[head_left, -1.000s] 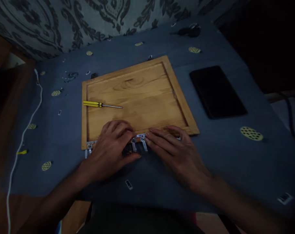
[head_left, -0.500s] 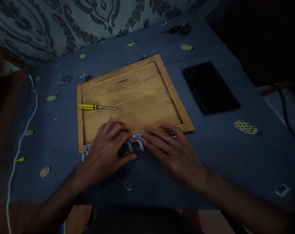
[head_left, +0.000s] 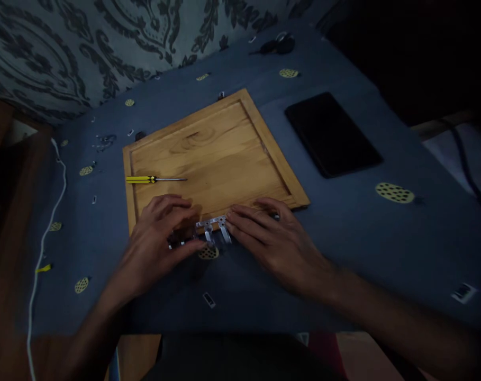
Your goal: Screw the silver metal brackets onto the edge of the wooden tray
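A framed wooden board [head_left: 208,153] lies on the blue cloth. Along its near edge runs a shiny metal hook rail [head_left: 211,222] with hooks hanging towards me; much of it is covered by my hands. My right hand [head_left: 272,238] has its fingers over the rail, holding it against the edge, with the thumb hidden. Over the left part of the near edge, my left hand [head_left: 156,238] is curved and open, thumb apart from the fingers. A yellow-handled screwdriver [head_left: 155,180] rests on the board's left side, tip pointing right.
A black tablet-like slab [head_left: 331,135] lies right of the board. Dark-handled scissors [head_left: 278,45] sit near the back of the table [head_left: 343,233]. A white cable [head_left: 45,217] runs down the left side. Small metallic bits [head_left: 105,141] lie at the upper left.
My left hand has shifted left and come away from the middle of the rail, widening the gap between my hands. My right hand stays on the rail. The view has moved slightly.
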The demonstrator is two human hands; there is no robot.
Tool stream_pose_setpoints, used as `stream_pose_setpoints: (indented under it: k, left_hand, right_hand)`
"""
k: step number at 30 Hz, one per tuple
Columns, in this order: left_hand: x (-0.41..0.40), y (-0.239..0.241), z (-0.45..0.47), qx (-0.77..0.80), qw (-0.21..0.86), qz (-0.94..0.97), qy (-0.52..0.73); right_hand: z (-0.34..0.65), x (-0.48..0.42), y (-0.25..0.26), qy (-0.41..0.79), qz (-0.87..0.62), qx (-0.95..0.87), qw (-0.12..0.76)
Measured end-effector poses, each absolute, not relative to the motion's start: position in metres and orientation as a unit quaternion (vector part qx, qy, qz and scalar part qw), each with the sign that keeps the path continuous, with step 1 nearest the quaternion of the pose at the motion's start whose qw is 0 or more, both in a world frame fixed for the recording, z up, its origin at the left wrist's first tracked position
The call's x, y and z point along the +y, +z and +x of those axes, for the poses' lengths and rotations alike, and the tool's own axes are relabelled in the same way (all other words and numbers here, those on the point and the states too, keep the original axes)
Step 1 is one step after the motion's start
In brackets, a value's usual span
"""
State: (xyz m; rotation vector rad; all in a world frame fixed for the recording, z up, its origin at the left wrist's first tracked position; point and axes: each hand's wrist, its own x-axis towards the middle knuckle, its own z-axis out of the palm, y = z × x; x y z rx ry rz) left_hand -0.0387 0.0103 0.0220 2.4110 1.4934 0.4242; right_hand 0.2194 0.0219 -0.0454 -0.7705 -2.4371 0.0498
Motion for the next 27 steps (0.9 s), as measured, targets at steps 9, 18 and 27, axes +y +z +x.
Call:
stream_pose_setpoints:
  k: [9,18,27]
  left_hand:
    - [0.013,0.015,-0.088,0.643,0.145,0.718,0.223]
    - [0.032,-0.018,-0.213,0.793,-0.007,0.567,0.220]
    - [0.096,-0.034,-0.249,0.812,-0.015,0.539,0.222]
  right_hand:
    - [0.220,0.023,-0.063,0.007,-0.282,-0.904,0.320]
    - [0.221,0.040,-0.098,-0.049,-0.249,-0.887,0.385]
    - [0.229,0.056,-0.111,-0.084,-0.226,-0.905,0.350]
